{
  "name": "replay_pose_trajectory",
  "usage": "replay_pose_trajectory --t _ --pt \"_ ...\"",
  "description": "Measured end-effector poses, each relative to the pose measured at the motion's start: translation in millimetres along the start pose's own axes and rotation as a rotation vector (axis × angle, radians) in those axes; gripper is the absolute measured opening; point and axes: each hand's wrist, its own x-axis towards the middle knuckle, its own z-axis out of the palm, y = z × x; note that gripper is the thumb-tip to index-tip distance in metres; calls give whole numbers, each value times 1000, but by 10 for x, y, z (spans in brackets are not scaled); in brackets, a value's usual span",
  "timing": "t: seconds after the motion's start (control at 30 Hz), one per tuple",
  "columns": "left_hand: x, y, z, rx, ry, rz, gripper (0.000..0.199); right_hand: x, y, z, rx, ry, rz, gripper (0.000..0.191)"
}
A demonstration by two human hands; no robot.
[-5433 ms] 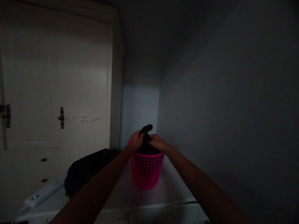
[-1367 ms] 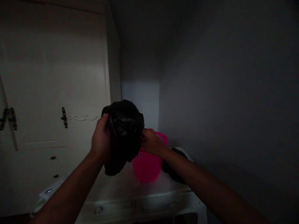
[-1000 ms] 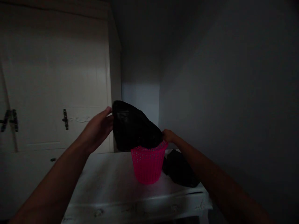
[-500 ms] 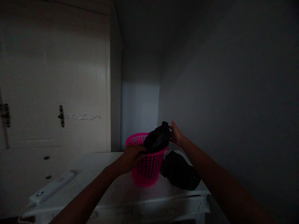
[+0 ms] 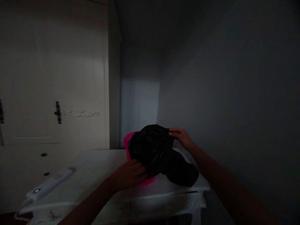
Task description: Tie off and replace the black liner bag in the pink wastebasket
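Note:
A black plastic bag is spread over the rim and front of a pink perforated basket, hiding most of it. Low at the basket's front, my left hand has its fingers closed on the bag's lower edge. My right hand pinches the bag's upper right edge. Another dark bundle of black plastic lies on the white table, right of the basket, and the two black shapes overlap in view.
A white power strip with a cable lies at the table's left side. Behind stands a white wardrobe with dark handles. A grey wall rises close on the right.
The black bag has been opened out from a bunch inside the rim and now drapes over the basket's front. My left hand has moved down; my right hand has shifted right. The view has shifted slightly.

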Motion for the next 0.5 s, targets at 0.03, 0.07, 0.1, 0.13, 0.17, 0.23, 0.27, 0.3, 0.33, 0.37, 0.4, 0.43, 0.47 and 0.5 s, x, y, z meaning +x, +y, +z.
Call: replay_pose_trajectory --t 0.03,0.07,0.1,0.13,0.17,0.23,0.27,0.3,0.33,0.37,0.4,0.43,0.47,0.5 --pt "-48 22 32 -3 -28 -20 16 -13 89 -50 -67 -3 -2 33" --pt "-98 41 65 -11 -53 -49 18 -25 183 -87 -132 -14 10 27" --pt "-149 56 94 -25 -73 -86 21 -37 276 -109 -186 -32 30 22" --pt "-197 68 113 -43 -79 -123 22 -49 365 -115 -220 -50 49 19" --pt "-238 74 122 -65 -65 -153 24 -60 445 -105 -230 -67 61 21" --pt "-286 51 107 -97 39 -243 27 -74 567 -48 -190 -88 65 28" --pt "-286 14 87 -99 121 -333 29 -77 607 -6 -149 -84 70 32" --pt "-267 -46 64 -96 206 -464 29 -78 634 40 -101 -70 77 35" --pt "-230 -131 43 -95 277 -632 29 -77 650 90 -53 -50 91 37" --pt "-179 -239 28 -95 322 -825 28 -74 660 141 -8 -29 108 38" --pt "-121 -366 21 -100 336 -1021 28 -71 666 193 30 -10 120 39" --pt "-61 -503 26 -120 313 -1186 31 -69 672 243 60 -4 125 39" --pt "-8 -641 42 -142 256 -1322 38 -67 681 293 77 -14 127 40" --pt "34 -769 67 -180 165 -1434 47 -67 692 339 81 -38 130 41"
